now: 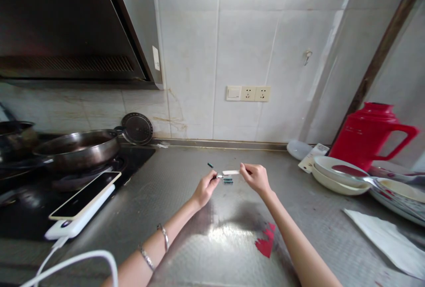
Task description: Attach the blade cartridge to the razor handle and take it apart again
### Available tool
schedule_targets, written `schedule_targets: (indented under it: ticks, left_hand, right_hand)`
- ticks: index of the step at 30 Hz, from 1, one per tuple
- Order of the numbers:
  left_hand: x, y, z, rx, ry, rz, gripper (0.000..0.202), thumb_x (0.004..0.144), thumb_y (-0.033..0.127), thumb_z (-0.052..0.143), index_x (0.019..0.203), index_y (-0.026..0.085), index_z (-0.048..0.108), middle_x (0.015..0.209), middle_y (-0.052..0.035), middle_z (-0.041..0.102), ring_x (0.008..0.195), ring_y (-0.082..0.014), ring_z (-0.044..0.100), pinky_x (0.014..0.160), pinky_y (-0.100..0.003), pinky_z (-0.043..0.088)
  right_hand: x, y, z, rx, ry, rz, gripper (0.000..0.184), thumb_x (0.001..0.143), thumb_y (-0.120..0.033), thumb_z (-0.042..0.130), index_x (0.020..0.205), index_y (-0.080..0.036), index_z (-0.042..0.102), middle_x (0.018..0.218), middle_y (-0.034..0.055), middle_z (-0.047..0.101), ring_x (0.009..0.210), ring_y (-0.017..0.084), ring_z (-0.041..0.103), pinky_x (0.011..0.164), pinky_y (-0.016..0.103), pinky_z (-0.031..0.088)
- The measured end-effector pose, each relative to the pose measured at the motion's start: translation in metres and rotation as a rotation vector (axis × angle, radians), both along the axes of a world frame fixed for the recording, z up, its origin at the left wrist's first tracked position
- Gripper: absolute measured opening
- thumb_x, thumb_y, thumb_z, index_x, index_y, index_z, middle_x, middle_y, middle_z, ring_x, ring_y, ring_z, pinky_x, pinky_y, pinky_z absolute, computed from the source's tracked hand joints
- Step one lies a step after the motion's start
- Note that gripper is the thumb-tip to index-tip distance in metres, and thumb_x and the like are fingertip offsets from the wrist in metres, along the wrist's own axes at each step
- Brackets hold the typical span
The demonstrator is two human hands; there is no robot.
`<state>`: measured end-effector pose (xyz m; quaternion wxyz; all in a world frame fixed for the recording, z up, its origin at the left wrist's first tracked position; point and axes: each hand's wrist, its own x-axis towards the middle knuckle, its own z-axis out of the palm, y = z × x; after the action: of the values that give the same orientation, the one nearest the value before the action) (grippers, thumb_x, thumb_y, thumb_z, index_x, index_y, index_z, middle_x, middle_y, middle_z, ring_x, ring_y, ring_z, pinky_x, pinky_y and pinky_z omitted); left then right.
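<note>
My left hand (pixel 203 191) is closed, pinching a small dark and silvery object (pixel 219 176) whose kind is too small to make out. My right hand (pixel 256 178) is closed around one end of a flat white strip (pixel 230 172), which points left toward the small object. Whether the strip touches it I cannot tell. Just below the strip, small dark green pieces (pixel 228 181) lie on the steel counter (pixel 186 242). A short dark green stick (pixel 210 165) lies beyond my left fingertips. Torn red paper (pixel 265 242) is on the counter nearer to me.
At left, a phone (pixel 85 195) rests on a white power bank (pixel 79 216) with a cable beside a steel pan (pixel 78 149) on the stove. Right: stacked bowls (pixel 338 185), a red thermos jug (pixel 363 136) and a white tissue (pixel 385 238). The tiled wall has sockets (pixel 255 94).
</note>
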<state>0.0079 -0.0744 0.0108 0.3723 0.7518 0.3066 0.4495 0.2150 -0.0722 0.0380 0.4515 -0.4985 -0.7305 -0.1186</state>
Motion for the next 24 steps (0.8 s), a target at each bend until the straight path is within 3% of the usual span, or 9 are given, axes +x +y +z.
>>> schedule_targets:
  ticks: [18,24]
  left_hand:
    - [0.0015,-0.0020,0.0006,0.015,-0.014,-0.010,0.028,0.087,0.041,0.040,0.077,0.017,0.047,0.067,0.0022,0.041,0.064,-0.0117,0.037,0.063,-0.023,0.029]
    - [0.0038,-0.0059,0.0029,0.003,-0.019,-0.024,0.030,0.087,0.045,0.041,0.079,0.017,0.049,0.072,0.0000,0.048,0.069,-0.0135,0.041,0.066,-0.024,0.031]
  right_hand:
    - [-0.0092,0.0004,-0.0046,-0.083,0.056,0.069,0.049,0.087,-0.040,0.034,0.044,-0.017,0.032,0.042,-0.0031,0.031,0.042,0.007,0.024,0.047,0.024,0.018]
    - [-0.0076,0.0032,-0.0074,-0.110,0.175,0.066,0.049,0.086,-0.041,0.036,0.044,-0.017,0.030,0.044,-0.0036,0.026,0.044,0.007,0.024,0.046,0.023,0.018]
